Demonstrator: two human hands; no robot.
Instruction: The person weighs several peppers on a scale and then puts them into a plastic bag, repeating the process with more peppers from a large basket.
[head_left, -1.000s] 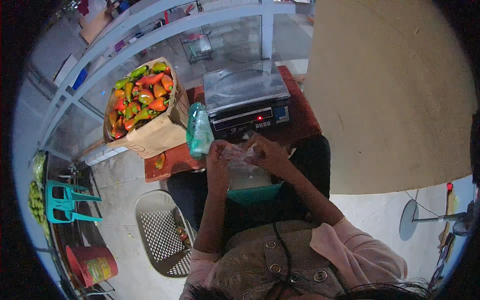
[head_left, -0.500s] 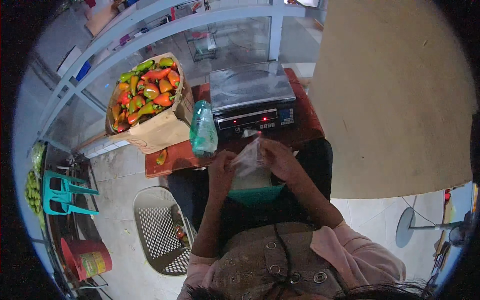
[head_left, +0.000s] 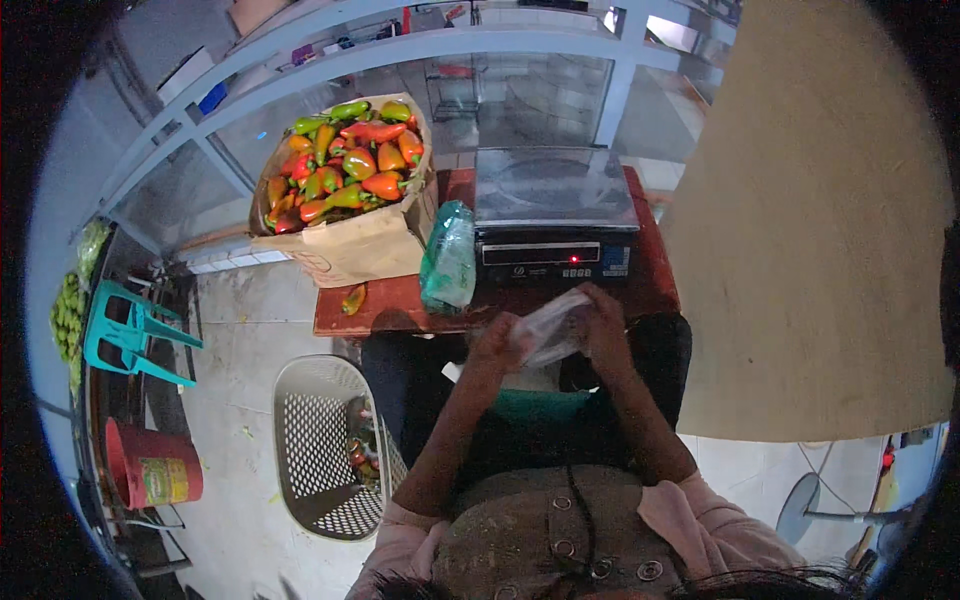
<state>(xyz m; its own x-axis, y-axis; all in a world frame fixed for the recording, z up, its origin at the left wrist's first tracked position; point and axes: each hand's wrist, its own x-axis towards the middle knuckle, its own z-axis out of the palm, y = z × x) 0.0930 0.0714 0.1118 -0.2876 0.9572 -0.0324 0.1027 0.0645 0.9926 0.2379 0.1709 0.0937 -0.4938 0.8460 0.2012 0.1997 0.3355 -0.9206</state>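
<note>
A thin clear plastic bag [head_left: 553, 332] is stretched between my two hands, just in front of the scale. My left hand [head_left: 497, 345] has its fingers closed on one end; my right hand [head_left: 602, 325] pinches the other. Behind them a digital weighing scale [head_left: 555, 190] with a bare metal plate stands on the red table [head_left: 655, 265]. To its left lies a bundle of green and clear plastic [head_left: 449, 258]. Farther left, a cardboard box [head_left: 365, 255] is heaped with red, orange and green peppers [head_left: 345, 165]. Below my hands, something green [head_left: 545, 402] shows by my lap.
One loose pepper [head_left: 354, 299] lies at the table's front left. On the floor stands a beige perforated basket [head_left: 300, 430] with some peppers inside. A turquoise stool [head_left: 125, 335] and red bucket [head_left: 160, 465] are at far left. A tall brown panel [head_left: 810, 240] fills the right side.
The whole view has shifted, so the table and scale sit farther right. My hands have spread the plastic bag wider. A white scrap now shows below my left hand.
</note>
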